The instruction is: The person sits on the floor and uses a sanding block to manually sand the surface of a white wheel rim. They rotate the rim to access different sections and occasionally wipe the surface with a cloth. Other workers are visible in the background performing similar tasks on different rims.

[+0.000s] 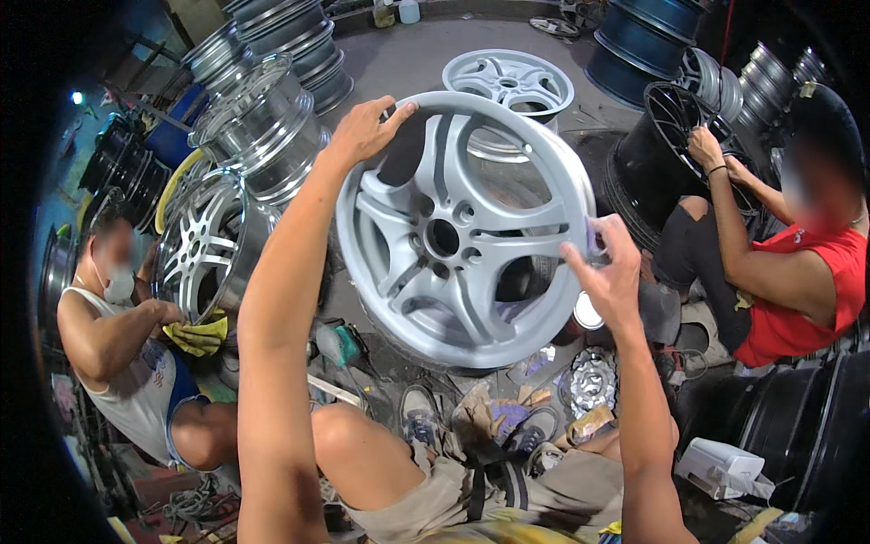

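Grey wheel [458, 231] stands upright above my knees, face toward me. Head view: my left hand [362, 131] grips its top rim, fingers curled over; my right hand [609, 276] pinches a small pad [594, 240] against its right rim.

A small white rectangular box [720, 467] lies on the floor at lower right, beside dark rims. Two pale plastic bottles [396, 11] stand at the top edge.
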